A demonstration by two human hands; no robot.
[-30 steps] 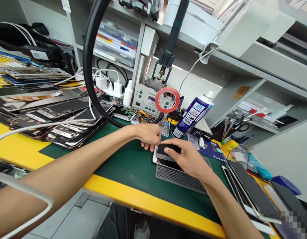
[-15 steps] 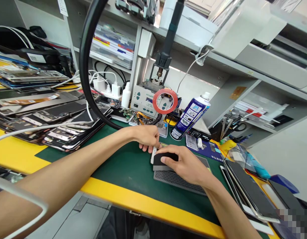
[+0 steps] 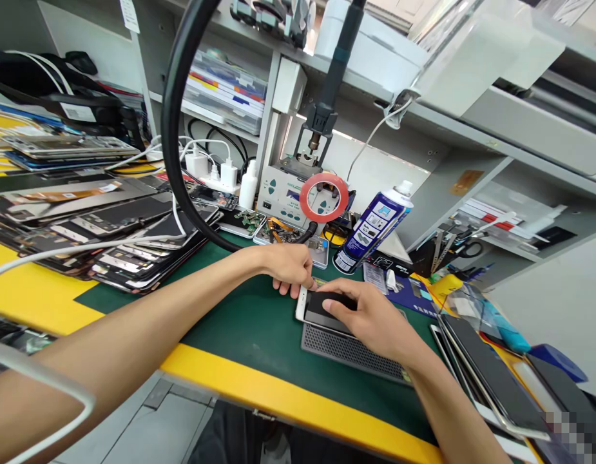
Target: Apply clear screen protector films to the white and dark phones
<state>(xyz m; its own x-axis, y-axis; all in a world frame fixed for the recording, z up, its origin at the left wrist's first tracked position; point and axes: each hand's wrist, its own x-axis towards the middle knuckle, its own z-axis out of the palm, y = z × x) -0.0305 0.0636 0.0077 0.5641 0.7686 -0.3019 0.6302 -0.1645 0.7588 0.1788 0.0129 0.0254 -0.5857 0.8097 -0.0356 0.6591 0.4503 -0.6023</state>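
A white-framed phone lies on a grey perforated pad on the green mat. My left hand is closed at the phone's far left corner, with a fingertip pressed on its edge and the other fingers curled beside it. In my right hand is a flat black squeegee, pinched between thumb and fingers and lying against the phone's screen. Most of the screen is hidden under the squeegee and my right hand.
Stacked phone screens lie at left, other phones at right. A blue spray can, a roll of red tape and trays of parts stand behind. A thick black hose loops above the left arm.
My right hand has slid the squeegee to the right across the phone, uncovering more of its white left end. My left hand stays at the phone's corner.
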